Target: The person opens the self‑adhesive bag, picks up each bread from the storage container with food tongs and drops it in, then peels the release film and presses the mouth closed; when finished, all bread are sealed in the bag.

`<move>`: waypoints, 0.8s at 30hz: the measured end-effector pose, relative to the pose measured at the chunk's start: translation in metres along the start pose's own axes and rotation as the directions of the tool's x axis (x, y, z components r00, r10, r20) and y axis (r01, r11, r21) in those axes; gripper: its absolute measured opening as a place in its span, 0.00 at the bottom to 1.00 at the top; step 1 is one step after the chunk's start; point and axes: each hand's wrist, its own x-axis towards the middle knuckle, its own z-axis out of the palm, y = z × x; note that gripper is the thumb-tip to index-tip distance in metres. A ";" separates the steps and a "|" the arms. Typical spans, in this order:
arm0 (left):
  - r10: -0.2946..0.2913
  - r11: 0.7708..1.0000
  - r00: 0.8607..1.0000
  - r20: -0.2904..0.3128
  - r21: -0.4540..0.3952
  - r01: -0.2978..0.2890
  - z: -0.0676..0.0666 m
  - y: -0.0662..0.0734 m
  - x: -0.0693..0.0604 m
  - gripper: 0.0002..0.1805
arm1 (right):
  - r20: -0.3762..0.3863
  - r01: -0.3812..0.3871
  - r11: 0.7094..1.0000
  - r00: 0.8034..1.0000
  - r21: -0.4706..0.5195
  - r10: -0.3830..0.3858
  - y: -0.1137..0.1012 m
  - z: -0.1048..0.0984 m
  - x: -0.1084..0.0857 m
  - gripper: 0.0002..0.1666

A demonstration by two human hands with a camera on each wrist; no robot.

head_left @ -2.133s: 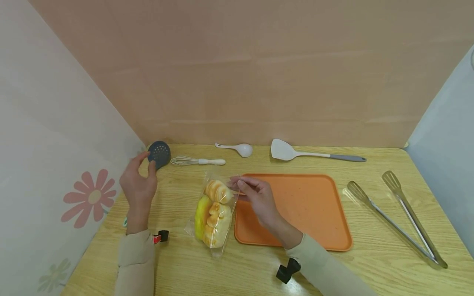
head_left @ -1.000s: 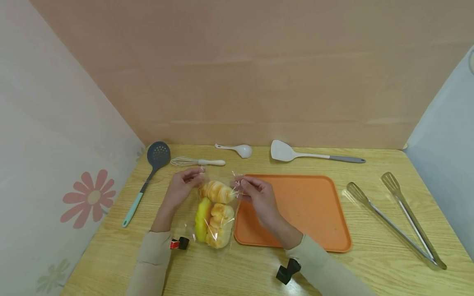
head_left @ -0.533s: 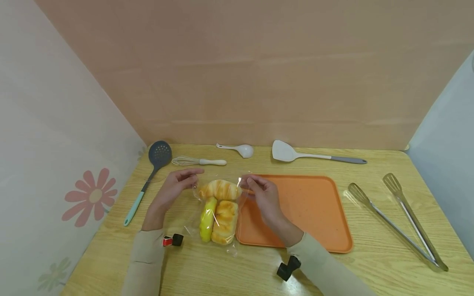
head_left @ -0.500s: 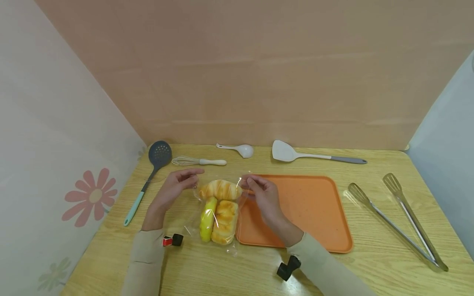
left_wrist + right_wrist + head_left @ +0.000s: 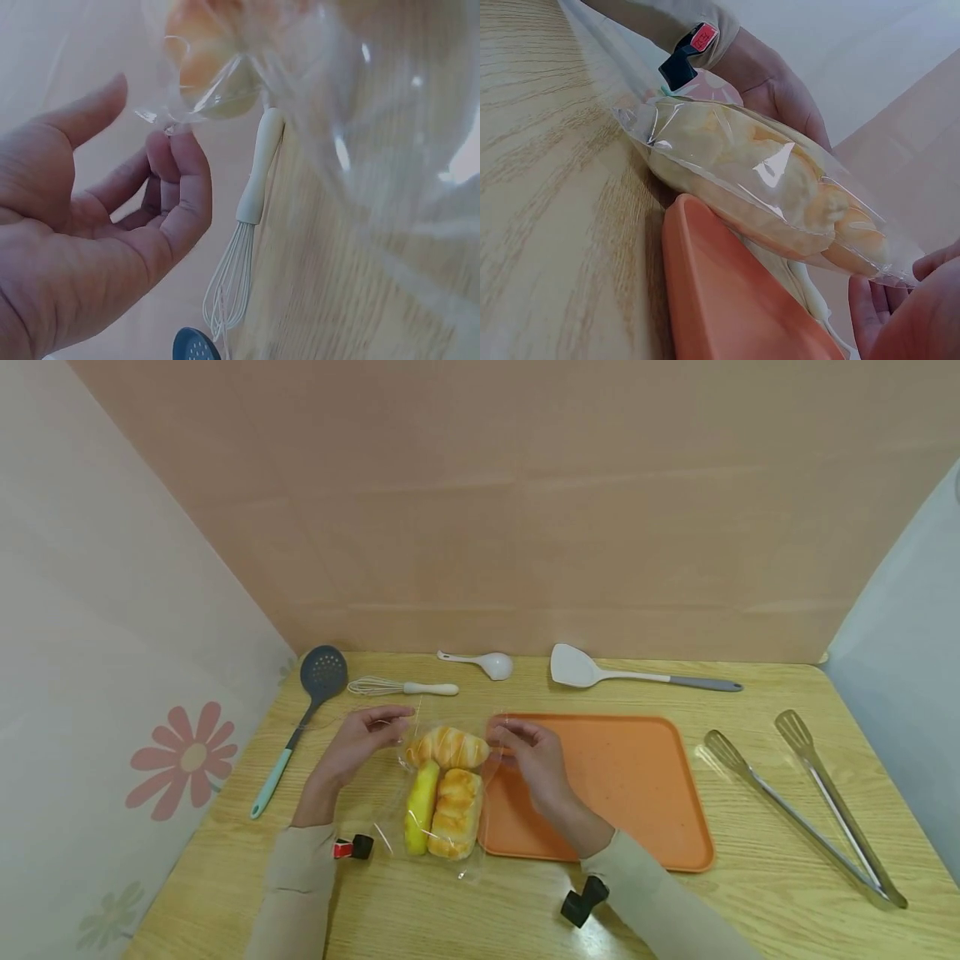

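Observation:
A clear plastic bag (image 5: 475,864) stands tilted at the tray's left edge. Inside it are a striped bread roll (image 5: 447,747), a square bread loaf (image 5: 456,814) and a long yellow piece (image 5: 422,808). My right hand (image 5: 536,760) pinches the bag's upper right edge between thumb and fingers. At the upper left edge, my left hand (image 5: 356,743) touches the plastic with bent fingertips. In the left wrist view, the thumb of that left hand (image 5: 97,217) stands apart from the fingers, off the bag (image 5: 341,150).
An orange tray (image 5: 615,793) lies right of the bag, with metal tongs (image 5: 817,810) beyond it. Along the back are a skimmer (image 5: 324,675), a whisk (image 5: 405,687), a white ladle (image 5: 487,664) and a spatula (image 5: 581,668). A thin strand crosses the skimmer's handle.
My left hand has come right from in front of the skimmer to the bag's left edge. The bag has turned and spread wider. My right hand has kept its hold.

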 end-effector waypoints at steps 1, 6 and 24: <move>-0.007 1.000 1.000 0.000 -0.001 0.007 0.000 -0.001 0.000 0.22 | 0.000 0.000 1.000 1.000 0.004 0.000 0.000 0.000 0.000 0.14; -0.017 1.000 1.000 -0.013 -0.010 0.017 0.004 -0.002 0.001 0.23 | 0.010 -0.005 1.000 1.000 0.026 0.005 0.000 0.000 0.000 0.14; -0.041 0.999 0.997 -0.068 0.023 0.042 0.012 -0.016 0.009 0.23 | 0.006 -0.002 0.999 1.000 -0.041 0.003 -0.002 -0.003 0.002 0.14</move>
